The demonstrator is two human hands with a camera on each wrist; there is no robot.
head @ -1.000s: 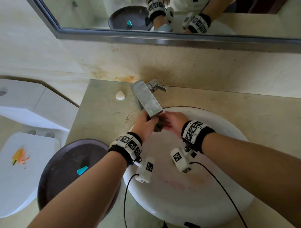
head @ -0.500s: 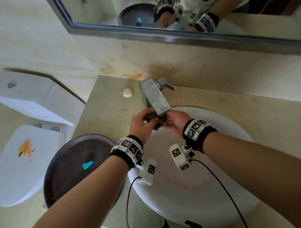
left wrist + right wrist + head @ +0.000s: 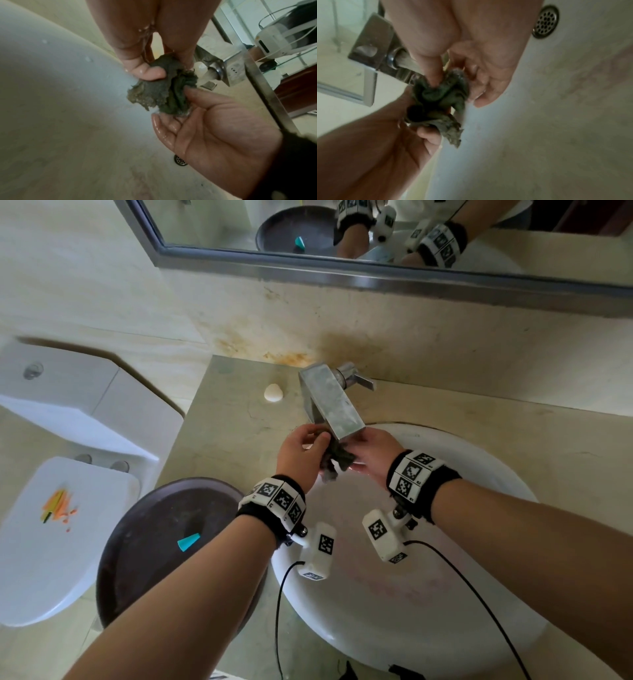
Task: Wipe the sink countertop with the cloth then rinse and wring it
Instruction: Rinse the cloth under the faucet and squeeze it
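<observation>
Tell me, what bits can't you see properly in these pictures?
- Water: the faucet covers its own outlet in the head view; both wrist views are too blurred to show a stream.
- Cloth: bunched between the left hand and right hand, so its full shape is hidden.
- Teal piece in the dark basin: too small to identify.
- White sink: its near rim is cut off by the bottom edge.

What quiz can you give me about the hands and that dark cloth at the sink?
1. True or false: the cloth lies flat on the countertop.
2. Which hand holds the cloth? A. left only B. right only C. both
3. Fill in: the cloth is held just below the ____, above the white sink.

Key:
1. False: it is bunched up in the air.
2. C: the left hand and the right hand both pinch it.
3. faucet
</observation>
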